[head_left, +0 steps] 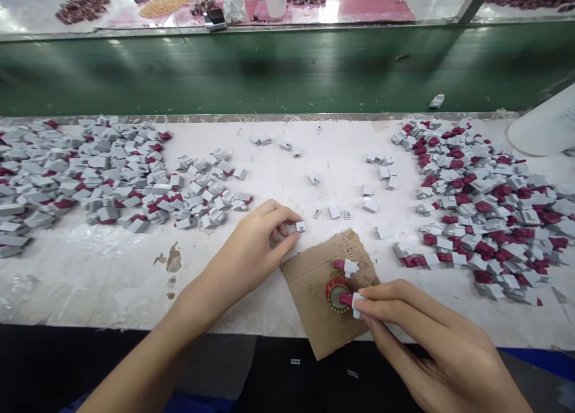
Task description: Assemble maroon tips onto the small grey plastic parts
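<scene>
My left hand (258, 242) pinches a small light-grey plastic cap (300, 226) between thumb and fingertips, just above the white tabletop. In my right hand (417, 329) is a grey and maroon plastic piece (353, 301), held by its grey end. Its maroon tip is over a red bottle cap (333, 290) lying open side up; whether the tip touches what is inside, I cannot tell. Under the bottle cap is a stained square of brown cardboard (309, 308). Another grey and maroon piece (345, 267) lies on the cardboard behind it.
Big heaps of grey and maroon pieces cover the left (112, 179) and right (485, 203). Loose grey caps (335, 211) are scattered between them. A white container (543, 123) stands at right. Beyond the table runs a green conveyor belt (269, 72).
</scene>
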A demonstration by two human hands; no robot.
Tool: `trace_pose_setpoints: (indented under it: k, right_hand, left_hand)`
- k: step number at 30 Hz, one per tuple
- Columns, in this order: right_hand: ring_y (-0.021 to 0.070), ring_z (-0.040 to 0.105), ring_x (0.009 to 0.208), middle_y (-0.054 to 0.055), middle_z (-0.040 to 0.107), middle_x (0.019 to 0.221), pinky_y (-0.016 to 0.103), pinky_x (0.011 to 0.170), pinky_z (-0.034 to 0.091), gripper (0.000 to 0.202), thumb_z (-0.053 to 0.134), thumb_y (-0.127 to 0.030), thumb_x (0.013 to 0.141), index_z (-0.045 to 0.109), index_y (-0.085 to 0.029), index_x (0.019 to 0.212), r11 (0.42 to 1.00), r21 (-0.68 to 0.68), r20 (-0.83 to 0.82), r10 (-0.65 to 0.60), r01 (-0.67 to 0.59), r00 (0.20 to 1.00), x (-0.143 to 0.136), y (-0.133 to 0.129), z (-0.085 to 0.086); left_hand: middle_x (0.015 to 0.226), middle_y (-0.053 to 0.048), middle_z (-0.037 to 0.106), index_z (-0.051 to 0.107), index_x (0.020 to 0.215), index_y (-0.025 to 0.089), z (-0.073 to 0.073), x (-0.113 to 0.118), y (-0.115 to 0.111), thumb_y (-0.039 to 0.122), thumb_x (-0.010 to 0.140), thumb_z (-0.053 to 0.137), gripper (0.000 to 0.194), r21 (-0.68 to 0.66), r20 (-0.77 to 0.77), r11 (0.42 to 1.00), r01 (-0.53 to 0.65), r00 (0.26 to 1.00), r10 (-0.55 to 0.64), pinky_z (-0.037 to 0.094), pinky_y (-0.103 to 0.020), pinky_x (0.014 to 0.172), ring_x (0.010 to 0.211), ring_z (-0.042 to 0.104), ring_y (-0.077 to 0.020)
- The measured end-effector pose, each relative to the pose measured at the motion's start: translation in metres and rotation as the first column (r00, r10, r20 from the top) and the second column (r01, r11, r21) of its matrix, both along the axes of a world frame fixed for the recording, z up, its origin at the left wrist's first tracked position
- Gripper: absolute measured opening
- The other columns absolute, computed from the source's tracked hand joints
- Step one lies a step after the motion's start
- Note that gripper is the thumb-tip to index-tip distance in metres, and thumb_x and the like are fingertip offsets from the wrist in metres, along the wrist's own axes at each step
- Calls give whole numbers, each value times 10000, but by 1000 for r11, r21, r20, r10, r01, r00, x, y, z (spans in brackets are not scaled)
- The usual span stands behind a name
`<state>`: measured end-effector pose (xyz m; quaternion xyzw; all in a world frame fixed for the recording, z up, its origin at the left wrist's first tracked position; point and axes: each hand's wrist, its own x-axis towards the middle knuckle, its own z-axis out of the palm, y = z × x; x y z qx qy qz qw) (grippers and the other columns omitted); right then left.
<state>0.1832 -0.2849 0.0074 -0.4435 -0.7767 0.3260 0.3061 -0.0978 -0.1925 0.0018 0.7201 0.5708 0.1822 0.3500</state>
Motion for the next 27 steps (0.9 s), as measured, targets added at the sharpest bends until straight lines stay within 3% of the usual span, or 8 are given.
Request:
trace_pose_setpoints:
  k: [12, 20, 27]
  right_hand:
    - [210, 863, 1021, 86, 838, 1152, 236, 901, 726, 245, 692, -76, 1038, 782, -225, 1210, 1000, 5, 33, 19, -20, 999, -1, 0, 1]
    - [232, 866, 1028, 93, 846, 1157, 266, 927, 732, 278, 702, -68, 1025, 797, -230, 1230, 1000, 18, 23, -9, 8, 1000, -1, -2, -1]
    - [222, 870, 964, 54, 866, 1114, 258, 851, 738, 288, 738, -77, 1002, 838, -273, 1188, 998, -43, -82, -50, 47, 995, -6, 3, 5]
  left_hand:
    - [996, -40, 708, 766, 1191, 227, -4, 4, -1, 196, 1033, 695, 176, 39, 38, 999, -15, 999, 13, 573, -340, 774, 839, 665, -199]
    - [1115, -65, 723, 786, 1186, 238, -9, -5, -2, 191, 1036, 697, 180, 18, 46, 994, 107, 993, -108, 608, -348, 868, 940, 703, -205]
    - [1149, -62, 797, 770, 1173, 232, -3, 1, -4, 213, 1043, 696, 150, 3, 182, 1000, 12, 983, -12, 632, -353, 885, 966, 740, -203]
